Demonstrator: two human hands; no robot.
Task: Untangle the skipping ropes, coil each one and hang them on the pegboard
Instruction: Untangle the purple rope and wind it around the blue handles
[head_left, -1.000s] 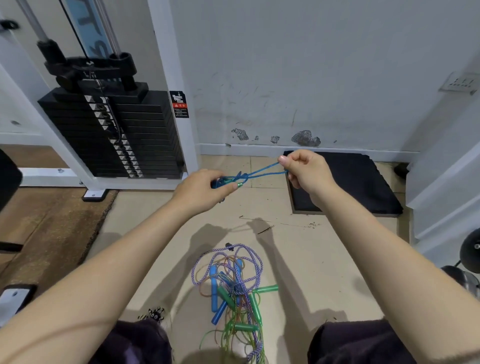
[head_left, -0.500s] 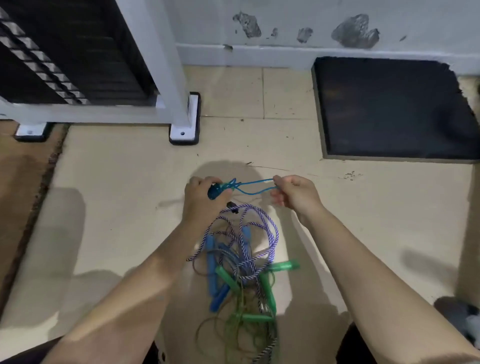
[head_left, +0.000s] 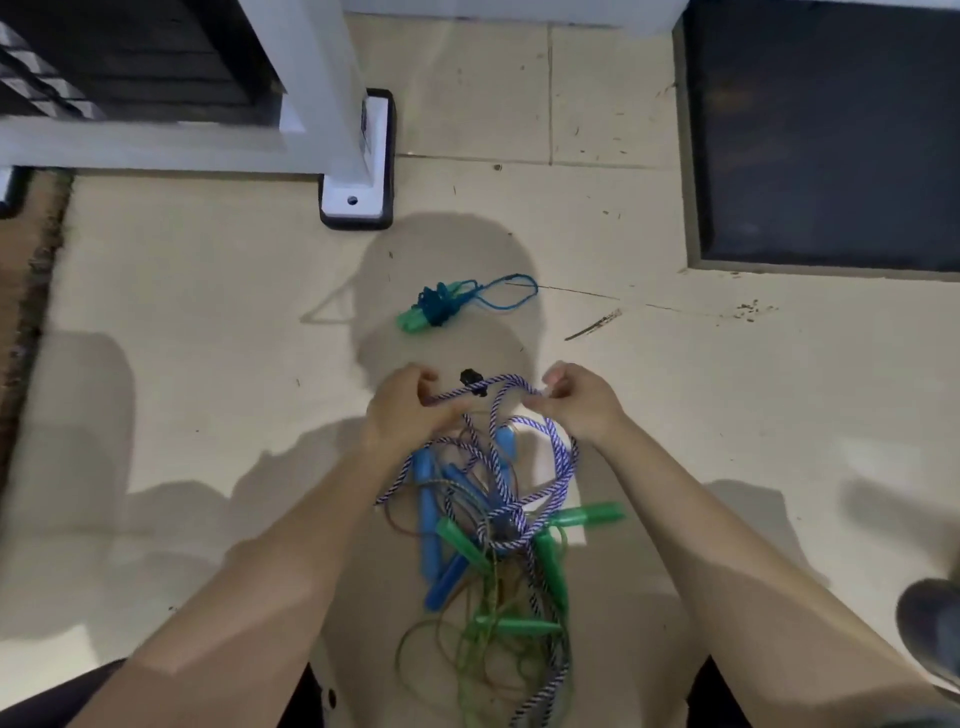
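Observation:
A coiled blue rope (head_left: 447, 306) with green handles lies on the tiled floor, a loose loop trailing to its right. Nearer to me sits a tangled pile of skipping ropes (head_left: 493, 525) with blue and green handles. A purple-and-white striped rope (head_left: 558, 452) rises out of the pile. My left hand (head_left: 410, 410) grips one stretch of it beside a small black piece (head_left: 470, 375). My right hand (head_left: 576, 400) pinches the same striped rope a little to the right. No pegboard is in view.
A white machine frame foot (head_left: 356, 200) stands on the floor at upper centre, with a black weight stack (head_left: 130, 57) behind it. A dark mat (head_left: 821, 135) lies at upper right. A shoe (head_left: 930, 629) shows at the lower right edge.
The coiled blue rope has left my hands and now lies on the floor. Both hands have dropped to the pile and taken hold of the striped rope. My view has tilted further down.

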